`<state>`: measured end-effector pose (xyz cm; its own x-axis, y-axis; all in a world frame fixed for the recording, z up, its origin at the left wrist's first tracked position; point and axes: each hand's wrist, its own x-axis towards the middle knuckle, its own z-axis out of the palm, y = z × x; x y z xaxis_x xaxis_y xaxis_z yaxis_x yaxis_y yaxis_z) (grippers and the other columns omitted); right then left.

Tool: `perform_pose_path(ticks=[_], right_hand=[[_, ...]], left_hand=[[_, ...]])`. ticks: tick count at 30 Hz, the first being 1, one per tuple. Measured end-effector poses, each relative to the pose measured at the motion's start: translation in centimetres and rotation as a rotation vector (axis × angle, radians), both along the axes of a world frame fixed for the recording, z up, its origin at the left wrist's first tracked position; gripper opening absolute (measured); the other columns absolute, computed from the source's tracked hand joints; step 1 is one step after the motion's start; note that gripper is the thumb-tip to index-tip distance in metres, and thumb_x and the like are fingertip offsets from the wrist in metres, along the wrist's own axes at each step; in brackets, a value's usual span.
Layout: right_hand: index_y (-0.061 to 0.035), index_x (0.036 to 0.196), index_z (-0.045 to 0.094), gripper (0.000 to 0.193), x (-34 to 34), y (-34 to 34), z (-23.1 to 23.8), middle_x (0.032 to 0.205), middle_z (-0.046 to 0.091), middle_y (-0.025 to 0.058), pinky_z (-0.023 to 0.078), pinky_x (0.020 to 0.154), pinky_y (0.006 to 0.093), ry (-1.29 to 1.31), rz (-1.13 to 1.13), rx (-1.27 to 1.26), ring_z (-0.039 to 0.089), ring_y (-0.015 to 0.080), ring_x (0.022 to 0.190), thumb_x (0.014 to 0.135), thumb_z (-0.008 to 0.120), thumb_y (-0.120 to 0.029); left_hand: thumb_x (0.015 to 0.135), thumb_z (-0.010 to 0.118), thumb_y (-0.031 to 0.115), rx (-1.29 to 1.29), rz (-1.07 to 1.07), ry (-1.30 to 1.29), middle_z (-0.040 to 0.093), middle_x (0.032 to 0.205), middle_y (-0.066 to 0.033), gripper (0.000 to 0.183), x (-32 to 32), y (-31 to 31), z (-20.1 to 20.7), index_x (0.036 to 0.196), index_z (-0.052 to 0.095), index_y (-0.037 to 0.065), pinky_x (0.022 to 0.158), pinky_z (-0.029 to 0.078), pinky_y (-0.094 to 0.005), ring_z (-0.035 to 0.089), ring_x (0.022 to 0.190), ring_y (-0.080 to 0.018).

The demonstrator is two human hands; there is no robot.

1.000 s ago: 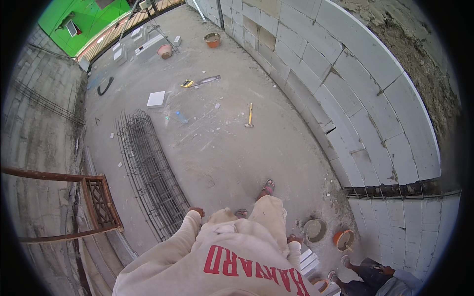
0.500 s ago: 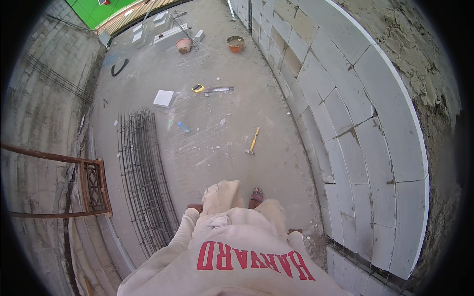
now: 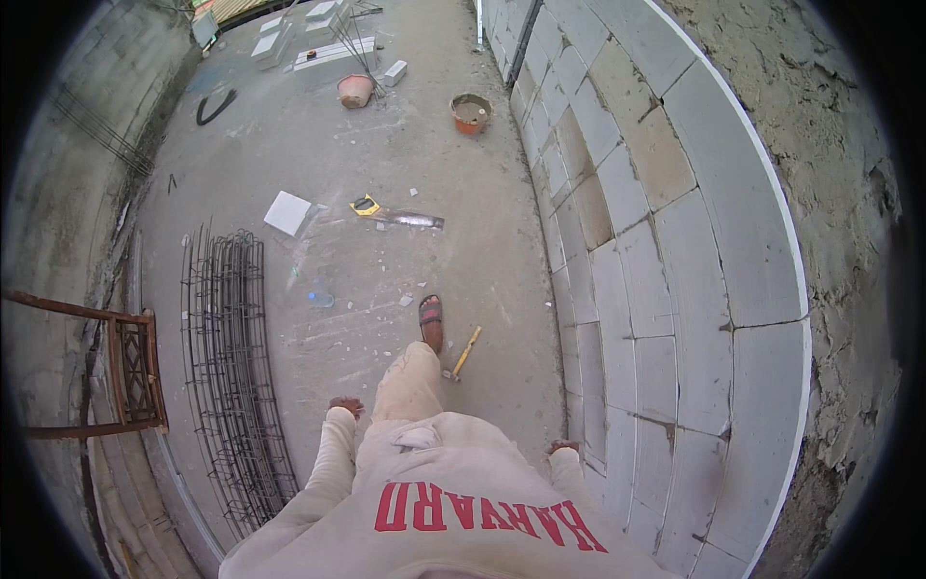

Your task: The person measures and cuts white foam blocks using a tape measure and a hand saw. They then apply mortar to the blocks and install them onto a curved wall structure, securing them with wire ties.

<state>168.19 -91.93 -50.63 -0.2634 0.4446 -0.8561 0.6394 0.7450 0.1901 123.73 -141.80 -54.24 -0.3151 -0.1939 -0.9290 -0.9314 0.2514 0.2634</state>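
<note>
My left hand (image 3: 347,406) hangs beside my thigh in a pale sleeve, its fingers loosely apart and nothing in it. My right hand (image 3: 563,447) shows only as a small part beyond its cuff, on the side of the block wall; its fingers are too hidden to read. A hammer (image 3: 467,352) with a yellow handle lies on the floor near my sandalled foot (image 3: 431,314). Further ahead lies a handsaw (image 3: 410,218) with a yellow and black handle. Neither hand touches these tools.
A wall of pale blocks (image 3: 694,280) runs along my right. To my left lie a rebar cage (image 3: 227,357) and a wooden frame (image 3: 133,369). Ahead are a white block (image 3: 287,213), a plastic bottle (image 3: 320,299), a pink bucket (image 3: 355,92) and an orange bucket (image 3: 470,118) holding grey material.
I have stepped forward, with one sandalled foot now out in front. The hammer, saw and buckets appear nearer. My left hand has swung out, more visible beside my leg.
</note>
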Motion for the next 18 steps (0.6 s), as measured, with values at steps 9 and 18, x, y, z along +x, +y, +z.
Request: perform_pose_path(ticks=[9,18], right_hand=[[-0.0219,0.109,0.069,0.028,-30.2,10.5,1.1,0.115,0.070,0.0010,0.050,0.092,0.0446,0.356,-0.392,0.023,0.065,0.0242,0.108,0.093,0.056,-0.041],[-0.0185,0.082,0.078,0.025,-57.5,29.9,-7.0,0.090,0.078,0.0010,0.057,0.070,0.0445,0.344,-0.134,0.053,0.073,0.0265,0.081,0.088,0.061,-0.036]], left_hand=[[0.092,0.067,0.006,0.171,0.047,0.343,0.074,0.091,-0.0137,0.012,-32.2,15.8,5.9,0.103,0.063,0.004,0.050,0.051,-0.0354,0.071,0.068,-0.0235],[0.094,0.065,0.009,0.104,0.124,0.278,0.074,0.094,-0.0110,0.012,-50.2,25.5,8.3,0.106,0.064,0.009,0.052,0.049,-0.0362,0.070,0.068,-0.0232]])
